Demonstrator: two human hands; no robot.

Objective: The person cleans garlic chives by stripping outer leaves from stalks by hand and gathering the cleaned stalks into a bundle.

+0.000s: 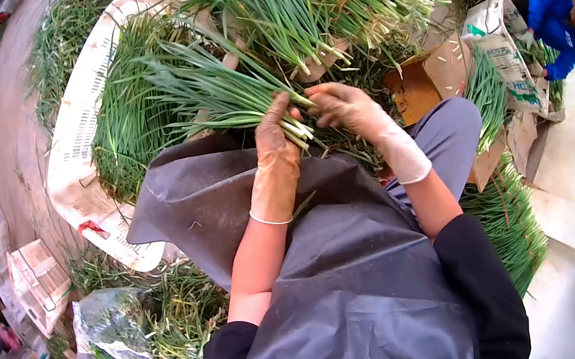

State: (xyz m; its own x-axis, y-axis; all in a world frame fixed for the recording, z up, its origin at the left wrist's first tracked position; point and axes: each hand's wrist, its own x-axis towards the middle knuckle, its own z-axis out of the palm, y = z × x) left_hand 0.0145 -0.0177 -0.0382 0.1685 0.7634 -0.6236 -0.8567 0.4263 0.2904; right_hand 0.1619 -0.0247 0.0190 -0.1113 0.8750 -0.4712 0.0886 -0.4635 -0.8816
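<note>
Both my hands wear dirty, thin whitish gloves. My left hand (275, 128) is wrapped round a bunch of long green stalks (235, 93), whose white ends stick out below its fingers and whose leaves fan toward the upper left. Close beside it on the right, my right hand (342, 107) has its fingers pinched at a stalk by the white ends. Under the hands, a dark apron (359, 272) covers my lap. More green stalks (129, 121) lie in a white plastic crate (70, 147) at the left, and a large pile (322, 6) is spread ahead of me.
An open cardboard box (411, 92) stands right of my hands. Bundled greens (507, 222) lie beside my right knee. A person in blue (555, 17) works at the upper right near a printed white crate (506, 60). Clear plastic (113, 325) and loose trimmings lie at lower left.
</note>
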